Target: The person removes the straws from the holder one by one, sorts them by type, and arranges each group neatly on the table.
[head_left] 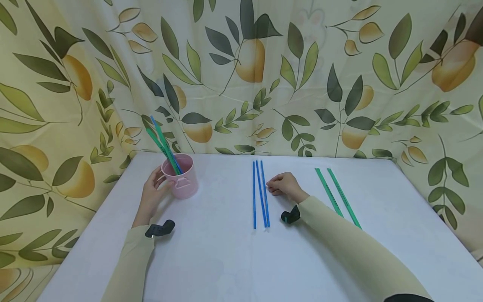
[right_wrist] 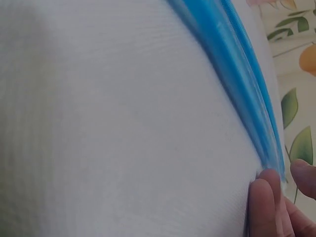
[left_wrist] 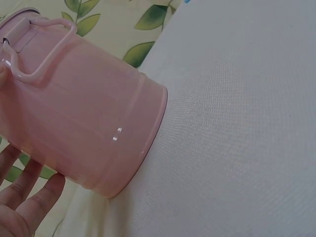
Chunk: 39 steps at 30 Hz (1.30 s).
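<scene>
My left hand [head_left: 154, 195] holds a pink metal pail [head_left: 186, 184] at the table's back left, thumb near its wire handle [left_wrist: 47, 64] and fingers along its side. Two green strips [head_left: 161, 144] and a thin blue stick [head_left: 152, 121] lean out of the pail's mouth. Mid-table lie three blue sticks [head_left: 260, 193], roughly side by side, with clear ends. At the rightmost one is my right hand [head_left: 286, 185]. The right wrist view has its fingertips [right_wrist: 264, 192] right at the blue stick's end, the thumb [right_wrist: 303, 173] apart on the other side.
Two long green strips [head_left: 337, 195] with dark marks lie right of the blue sticks, partly behind my right sleeve [head_left: 347, 239]. The white table [head_left: 222, 260] ends at the back against a leaf-and-fruit patterned curtain [head_left: 241, 105].
</scene>
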Motion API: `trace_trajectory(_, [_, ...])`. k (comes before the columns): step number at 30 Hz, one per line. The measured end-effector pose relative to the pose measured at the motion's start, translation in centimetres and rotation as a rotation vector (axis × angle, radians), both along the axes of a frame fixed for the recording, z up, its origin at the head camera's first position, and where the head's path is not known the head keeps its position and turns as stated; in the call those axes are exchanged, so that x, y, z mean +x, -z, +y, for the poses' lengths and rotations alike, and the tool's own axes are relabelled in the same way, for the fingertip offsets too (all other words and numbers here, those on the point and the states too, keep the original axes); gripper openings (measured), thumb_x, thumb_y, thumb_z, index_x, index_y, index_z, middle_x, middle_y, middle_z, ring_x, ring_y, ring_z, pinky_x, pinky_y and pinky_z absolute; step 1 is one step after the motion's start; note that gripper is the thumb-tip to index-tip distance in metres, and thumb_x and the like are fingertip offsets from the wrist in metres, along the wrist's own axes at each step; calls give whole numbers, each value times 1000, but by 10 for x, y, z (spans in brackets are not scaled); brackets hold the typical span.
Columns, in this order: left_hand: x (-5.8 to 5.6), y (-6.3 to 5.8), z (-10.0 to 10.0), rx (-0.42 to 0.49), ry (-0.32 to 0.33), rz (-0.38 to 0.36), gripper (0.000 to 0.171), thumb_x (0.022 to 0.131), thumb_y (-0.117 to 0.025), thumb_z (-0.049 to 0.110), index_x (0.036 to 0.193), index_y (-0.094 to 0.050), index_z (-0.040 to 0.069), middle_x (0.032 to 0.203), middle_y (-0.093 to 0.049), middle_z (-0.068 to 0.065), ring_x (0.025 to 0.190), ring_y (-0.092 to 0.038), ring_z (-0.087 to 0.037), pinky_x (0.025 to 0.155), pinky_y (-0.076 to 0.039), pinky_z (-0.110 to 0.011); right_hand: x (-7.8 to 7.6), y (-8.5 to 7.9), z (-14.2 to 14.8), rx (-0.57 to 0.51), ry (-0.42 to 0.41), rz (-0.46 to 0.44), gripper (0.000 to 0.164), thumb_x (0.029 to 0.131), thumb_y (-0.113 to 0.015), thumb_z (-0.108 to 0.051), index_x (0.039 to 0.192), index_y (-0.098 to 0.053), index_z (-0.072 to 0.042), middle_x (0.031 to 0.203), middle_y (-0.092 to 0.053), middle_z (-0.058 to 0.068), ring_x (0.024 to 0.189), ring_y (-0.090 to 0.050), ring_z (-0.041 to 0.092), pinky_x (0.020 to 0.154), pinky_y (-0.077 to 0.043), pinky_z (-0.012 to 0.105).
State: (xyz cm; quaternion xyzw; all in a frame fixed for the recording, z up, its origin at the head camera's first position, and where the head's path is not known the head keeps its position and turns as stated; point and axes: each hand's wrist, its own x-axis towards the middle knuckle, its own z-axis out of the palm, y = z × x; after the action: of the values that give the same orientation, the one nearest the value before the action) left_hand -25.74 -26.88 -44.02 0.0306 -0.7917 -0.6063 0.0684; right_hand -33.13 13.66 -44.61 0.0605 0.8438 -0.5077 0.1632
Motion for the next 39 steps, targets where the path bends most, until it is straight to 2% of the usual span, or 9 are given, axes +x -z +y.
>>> trace_trajectory(6, [1,-1,1,5,-4,-11,79,88,-66,28,151,-19,16,154,-27,-12,141,-30,-31,116,-33,-44,1,-1,2,-19,-13,-7,29,90,-62,-13,111,-62,5,83,-68,8,66,-64,9,63,-60,22])
trace_trajectory(15, [2,-3,2,1,0,-7,79,88,-66,27,151,-19,18,154,-28,-11,141,-30,-30,116,-33,-44,-2,-1,8,-120,-17,-55,34,91,-61,-15,119,-57,4,81,-69,3,69,-66,9,67,-61,23])
trace_trajectory(21, [2,-1,1,7,5,4,79,88,-66,25,151,-19,18,154,-28,-11,141,-30,-30,116,-33,-43,-7,-2,11,-109,-71,-41,39,89,-64,-20,123,-56,-2,93,-72,7,78,-68,10,75,-60,25])
trace_trajectory(26, [1,1,1,12,9,13,78,88,-65,24,151,-19,17,154,-29,-11,141,-31,-30,116,-34,-42,-7,-10,9,-52,-138,38,41,90,-63,-23,126,-56,-6,112,-68,16,88,-70,15,81,-59,28])
trace_trajectory(29, [2,0,1,9,9,12,78,88,-65,23,151,-19,17,153,-29,-12,140,-31,-30,116,-34,-42,-6,-16,8,-65,-212,122,42,91,-62,-18,128,-53,-2,118,-64,21,96,-69,20,86,-59,33])
trace_trajectory(35, [10,-13,6,21,13,-6,77,89,-65,20,150,-20,12,153,-28,-15,140,-30,-32,116,-32,-44,-9,-27,5,-73,-321,305,42,88,-64,-12,126,-54,3,116,-64,23,100,-66,25,87,-58,37])
trace_trajectory(39, [11,-16,7,18,13,-15,77,89,-65,21,150,-19,11,153,-28,-16,141,-29,-33,116,-32,-46,-14,-35,1,-81,-361,389,39,87,-66,-13,122,-57,2,112,-65,23,100,-66,31,85,-59,32])
